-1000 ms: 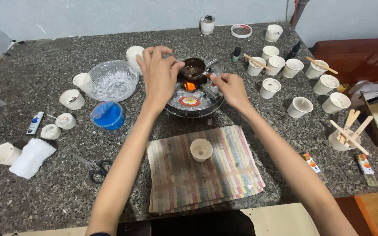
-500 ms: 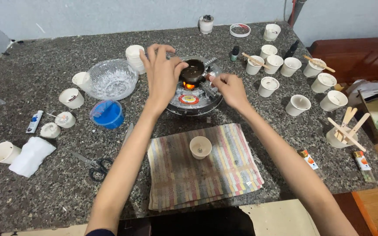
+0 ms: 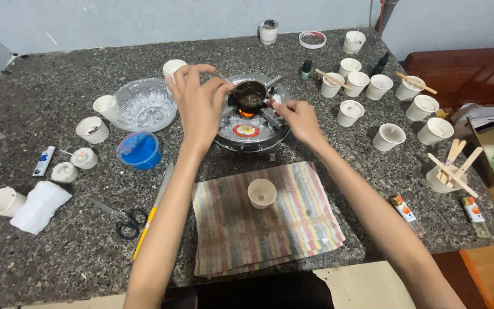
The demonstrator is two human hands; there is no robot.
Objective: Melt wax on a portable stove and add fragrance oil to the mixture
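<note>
Hands work at the small burner (image 3: 251, 127) in the middle of the tabletop (image 3: 58, 252). A dark pot (image 3: 250, 95) sits on it over a small orange flame. The left hand (image 3: 196, 106) hangs over the pot's left side, fingers (image 3: 219, 87) pinched at its rim or handle; what exactly they grip, I cannot tell. The right hand (image 3: 294, 116) rests at the burner's right edge, fingers curled near a metal arm of the stand, holding nothing I can make out. Judging by this, the heating step is in hand: steadying or adjusting the pot. A paper cup (image 3: 262, 193) stands empty-looking on the striped cloth (image 3: 293, 229), just in front. Any lift of the pot calls for a firm, level grip clear of the flame.
</note>
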